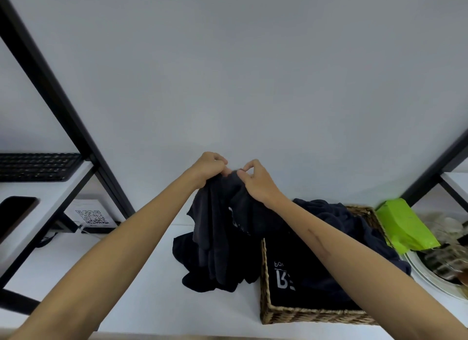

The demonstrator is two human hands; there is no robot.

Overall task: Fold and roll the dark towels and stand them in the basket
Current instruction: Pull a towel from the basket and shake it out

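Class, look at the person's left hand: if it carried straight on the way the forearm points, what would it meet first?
Probably the right hand: the left hand, pinching the dark towel, points up and rightward, and their fingertips nearly touch. Beyond lies only the pale wall; depth is unclear.

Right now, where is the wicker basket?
In the head view the wicker basket sits on the white table, lower right of centre, under the right forearm, with dark towels heaped inside and a green packet just beyond it.

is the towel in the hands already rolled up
No, the dark towel hangs loose and crumpled from both hands, left hand and right hand gripping its top edge above the white table.
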